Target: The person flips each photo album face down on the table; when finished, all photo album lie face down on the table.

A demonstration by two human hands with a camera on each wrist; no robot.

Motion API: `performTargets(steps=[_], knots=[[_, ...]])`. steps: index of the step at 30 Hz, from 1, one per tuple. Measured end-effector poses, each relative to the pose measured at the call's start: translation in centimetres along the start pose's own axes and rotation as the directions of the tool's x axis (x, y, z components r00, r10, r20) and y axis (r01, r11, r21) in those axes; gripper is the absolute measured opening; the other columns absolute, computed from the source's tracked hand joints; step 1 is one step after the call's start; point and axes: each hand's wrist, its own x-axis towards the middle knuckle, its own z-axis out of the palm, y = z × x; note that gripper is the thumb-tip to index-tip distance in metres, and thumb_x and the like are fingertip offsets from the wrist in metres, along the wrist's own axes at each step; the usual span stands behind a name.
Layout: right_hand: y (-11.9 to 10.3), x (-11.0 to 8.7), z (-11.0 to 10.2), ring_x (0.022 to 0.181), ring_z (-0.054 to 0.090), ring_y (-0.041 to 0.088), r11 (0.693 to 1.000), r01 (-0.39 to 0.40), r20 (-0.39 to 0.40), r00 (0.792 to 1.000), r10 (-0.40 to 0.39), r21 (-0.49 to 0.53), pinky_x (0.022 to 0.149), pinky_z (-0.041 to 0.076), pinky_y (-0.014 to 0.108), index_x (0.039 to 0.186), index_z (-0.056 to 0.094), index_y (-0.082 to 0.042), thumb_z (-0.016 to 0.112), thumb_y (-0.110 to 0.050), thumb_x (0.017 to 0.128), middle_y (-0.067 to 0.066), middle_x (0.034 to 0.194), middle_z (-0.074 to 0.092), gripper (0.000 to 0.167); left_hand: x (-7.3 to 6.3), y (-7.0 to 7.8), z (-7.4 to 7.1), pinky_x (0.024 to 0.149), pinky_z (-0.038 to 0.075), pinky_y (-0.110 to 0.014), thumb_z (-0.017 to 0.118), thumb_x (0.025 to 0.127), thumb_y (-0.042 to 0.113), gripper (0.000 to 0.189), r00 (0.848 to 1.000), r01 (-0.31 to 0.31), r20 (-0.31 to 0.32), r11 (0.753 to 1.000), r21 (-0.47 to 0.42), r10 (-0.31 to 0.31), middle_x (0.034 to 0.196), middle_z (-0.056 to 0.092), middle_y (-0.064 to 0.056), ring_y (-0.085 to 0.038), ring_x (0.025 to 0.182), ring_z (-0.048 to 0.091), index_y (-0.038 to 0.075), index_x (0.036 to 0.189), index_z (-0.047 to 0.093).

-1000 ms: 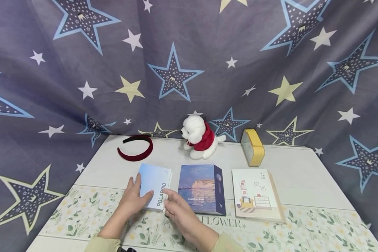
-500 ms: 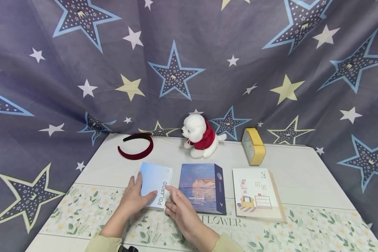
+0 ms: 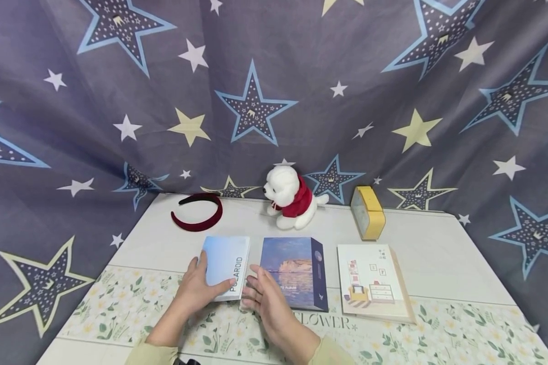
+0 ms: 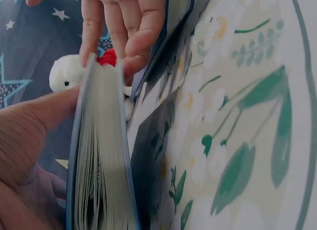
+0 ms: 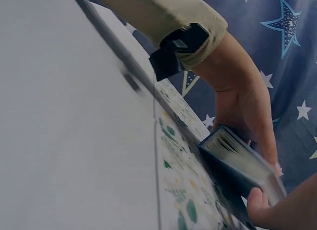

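A light blue album marked POLAROID (image 3: 221, 256) sits at the left of the row, cover up. My left hand (image 3: 195, 288) grips it from the left, thumb across the lower cover and the other fingers along the left side. The left wrist view shows its page edges (image 4: 101, 156), with the thumb lying on the cover. My right hand (image 3: 271, 306) is by the album's right edge, fingers extended and palm turned toward it. In the right wrist view, its fingertips (image 5: 256, 203) are right at the album's edge.
A PHOTO ALBUM with a seascape cover (image 3: 285, 258) lies just right, partly behind my right hand. Farther right is a white illustrated album (image 3: 370, 276). Behind are a dark red headband (image 3: 201, 223), a white plush dog (image 3: 292, 200) and a yellow clock-like box (image 3: 370, 213).
The POLAROID album has turned slightly and its lower edge has risen in view. My left thumb has slid right across the cover. My right hand has shifted a little right, its fingers spreading.
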Motion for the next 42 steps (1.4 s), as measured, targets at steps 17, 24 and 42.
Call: performTargets(steps=[17,24,42], knots=[[0.1,0.9,-1.0,0.102,0.063,0.022,0.995,-0.042,0.039,0.998,0.038,0.090,0.096,0.048,0.050,0.155,0.010,-0.001,0.035,-0.039,0.106,0.023,0.152,0.031,0.067,-0.6,1.9,1.7,0.105,0.006,-0.075,0.060,0.087,0.062,0.101,0.997,-0.073,0.014,0.996,-0.044,0.073,0.158,-0.005,-0.029,-0.053,0.142,-0.006,0.004,0.156,0.014],[-0.2,1.0,-1.0,0.105,0.062,0.022,0.996,-0.045,0.046,0.998,0.041,0.080,0.093,0.050,0.046,0.151,0.026,0.001,0.038,-0.033,0.105,0.017,0.142,0.046,0.059,-1.0,2.7,1.8,0.107,-0.005,-0.071,0.059,0.088,0.061,0.102,0.995,-0.088,0.044,0.994,-0.070,0.091,0.158,-0.007,-0.028,-0.052,0.142,-0.010,0.007,0.157,0.008],[0.5,1.7,-0.4,0.121,0.054,0.031,0.996,-0.077,0.101,0.992,0.080,-0.036,0.099,0.046,0.048,0.144,0.045,-0.001,0.047,-0.026,0.103,0.015,0.139,0.052,0.048,-1.3,2.9,1.6,0.107,0.017,-0.070,0.062,0.092,0.033,0.090,0.994,-0.090,0.011,0.895,-0.437,0.106,0.162,0.005,-0.018,-0.045,0.144,0.011,0.015,0.158,0.005]])
